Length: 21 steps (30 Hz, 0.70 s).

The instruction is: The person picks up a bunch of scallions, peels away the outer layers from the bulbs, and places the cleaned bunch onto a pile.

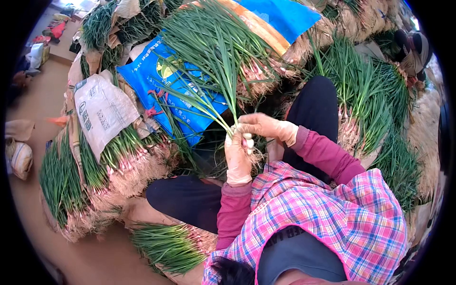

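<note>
My left hand [237, 160], in a thin pale glove, wraps round the lower stems of a few spring onions [229, 124]. Their long green leaves point up and away from me, and white bulbs with stringy roots show between my hands. My right hand [267, 127], gloved too, reaches in from the right with its fingers closed on the same stems just above the bulbs. Beyond my hands, a large pile of spring onions [221, 42] with reddish bases lies across a blue printed sack [156, 76].
Bundled spring onions [102, 164] stand at the left under a white sack [105, 111]. More bundles [365, 95] line the right side. A smaller bunch [171, 247] lies on the floor near my bent knee [183, 199]. Another blue sack [285, 19] is at the top.
</note>
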Each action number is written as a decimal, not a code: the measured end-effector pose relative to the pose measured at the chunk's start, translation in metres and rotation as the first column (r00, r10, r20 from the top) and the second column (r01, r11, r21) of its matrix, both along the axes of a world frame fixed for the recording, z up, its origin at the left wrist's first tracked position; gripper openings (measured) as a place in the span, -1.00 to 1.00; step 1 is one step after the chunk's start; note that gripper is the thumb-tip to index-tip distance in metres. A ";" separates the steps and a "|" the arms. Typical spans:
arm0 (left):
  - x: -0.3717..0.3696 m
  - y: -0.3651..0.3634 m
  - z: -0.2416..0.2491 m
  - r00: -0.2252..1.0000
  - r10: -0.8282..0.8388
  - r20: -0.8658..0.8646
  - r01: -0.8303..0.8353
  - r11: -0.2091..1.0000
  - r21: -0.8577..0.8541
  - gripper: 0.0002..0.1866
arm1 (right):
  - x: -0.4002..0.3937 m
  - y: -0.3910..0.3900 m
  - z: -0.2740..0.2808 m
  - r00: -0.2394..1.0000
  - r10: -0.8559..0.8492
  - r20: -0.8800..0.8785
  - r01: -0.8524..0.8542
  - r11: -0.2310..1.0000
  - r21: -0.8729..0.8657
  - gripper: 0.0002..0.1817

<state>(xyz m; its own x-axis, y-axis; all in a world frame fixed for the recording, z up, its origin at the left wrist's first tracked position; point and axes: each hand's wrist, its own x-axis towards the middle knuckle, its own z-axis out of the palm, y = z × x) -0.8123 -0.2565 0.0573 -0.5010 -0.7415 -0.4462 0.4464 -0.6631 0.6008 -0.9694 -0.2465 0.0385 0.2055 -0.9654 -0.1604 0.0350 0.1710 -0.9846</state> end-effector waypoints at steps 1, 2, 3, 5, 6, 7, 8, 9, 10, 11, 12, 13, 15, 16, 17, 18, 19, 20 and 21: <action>-0.001 0.003 -0.004 0.996 0.036 0.085 -0.028 0.995 -0.095 -0.84 | 0.001 -0.001 0.001 0.981 -0.193 0.018 0.189 0.975 0.120 -0.72; 0.001 0.005 -0.001 0.993 0.047 0.111 -0.033 0.991 -0.128 -0.83 | -0.004 -0.007 -0.001 0.923 -0.375 -0.081 0.363 0.922 -0.133 -0.79; 0.003 0.004 0.003 0.994 0.050 0.102 -0.040 0.994 -0.097 -0.79 | -0.020 -0.014 -0.006 0.883 -0.468 -0.033 0.466 0.883 -0.054 -0.80; 0.008 -0.001 0.008 0.999 0.018 0.047 -0.017 1.000 -0.013 -0.71 | -0.044 -0.021 -0.010 0.836 -0.543 -0.083 0.543 0.839 -0.025 -0.75; 0.010 -0.005 0.010 1.000 -0.014 0.001 0.014 0.999 0.039 -0.67 | -0.029 -0.014 -0.008 0.792 -0.500 -0.352 0.365 0.849 -0.383 -0.69; 0.012 -0.006 0.007 0.996 0.000 -0.085 -0.003 0.999 -0.043 -0.60 | -0.024 -0.004 -0.002 0.786 -0.360 -0.503 0.077 0.864 -0.497 -0.66; 0.012 -0.004 0.022 0.991 0.081 -0.103 -0.094 0.987 -0.127 -0.59 | -0.022 0.006 0.010 0.716 -0.239 -0.656 -0.217 0.817 -0.534 -0.62; 0.012 -0.002 0.038 0.985 0.139 -0.104 -0.156 0.972 -0.175 -0.58 | -0.031 0.015 0.034 0.681 -0.304 -0.666 -0.141 0.838 -0.527 -0.64; 0.011 -0.002 0.046 0.973 0.203 -0.112 -0.224 0.949 -0.221 -0.57 | -0.052 0.018 0.060 0.579 -0.424 -0.696 -0.029 0.843 -0.537 -0.70; 0.016 -0.005 0.044 0.961 0.238 -0.143 -0.267 0.931 -0.248 -0.57 | -0.082 0.018 0.061 0.499 -0.597 -0.628 0.194 0.783 -0.591 -0.77; 0.020 -0.009 0.039 0.947 0.271 -0.174 -0.311 0.911 -0.273 -0.56 | -0.127 0.014 0.073 0.502 -0.563 -0.656 0.382 0.826 -0.416 -0.78; 0.024 -0.012 0.035 0.947 0.278 -0.162 -0.317 0.891 -0.323 -0.56 | -0.176 0.015 0.069 0.437 -0.615 -0.656 0.387 0.787 -0.481 -0.75; 0.024 -0.017 0.028 0.941 0.307 -0.143 -0.337 0.893 -0.297 -0.59 | -0.265 0.019 0.039 0.436 -0.249 -0.865 0.308 0.944 -0.117 -0.63; 0.023 -0.017 0.026 0.943 0.309 -0.122 -0.332 0.899 -0.287 -0.61 | -0.298 0.027 0.013 0.286 -0.096 -0.953 0.164 0.985 -0.049 -0.59; 0.023 -0.017 0.026 0.943 0.309 -0.124 -0.333 0.898 -0.289 -0.61 | -0.306 0.034 0.003 0.024 0.175 -0.984 0.059 0.983 0.176 -0.62; 0.023 -0.017 0.026 0.943 0.311 -0.120 -0.333 0.899 -0.283 -0.62 | -0.314 0.047 -0.003 -0.203 0.319 -0.926 -0.011 0.945 0.328 -0.62; 0.022 -0.018 0.026 0.943 0.313 -0.117 -0.333 0.901 -0.278 -0.62 | -0.321 0.067 -0.001 -0.182 0.257 -0.949 0.154 0.961 0.231 -0.61; 0.026 -0.018 0.027 0.943 0.314 -0.112 -0.333 0.901 -0.278 -0.62 | -0.326 0.080 0.006 -0.161 0.233 -0.959 0.325 0.930 0.172 -0.52; 0.029 -0.020 0.027 0.936 0.341 -0.087 -0.351 0.895 -0.274 -0.63 | -0.340 0.110 -0.009 -0.210 0.061 -0.976 0.325 0.946 -0.011 -0.46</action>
<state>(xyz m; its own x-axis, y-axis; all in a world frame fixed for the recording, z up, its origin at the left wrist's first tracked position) -0.7830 -0.2762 0.0844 -0.2018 -0.9626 -0.1805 0.6415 -0.2692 0.7183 -1.3097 -0.1365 0.0297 -0.5044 -0.8494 -0.1552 -0.8599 0.4778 0.1796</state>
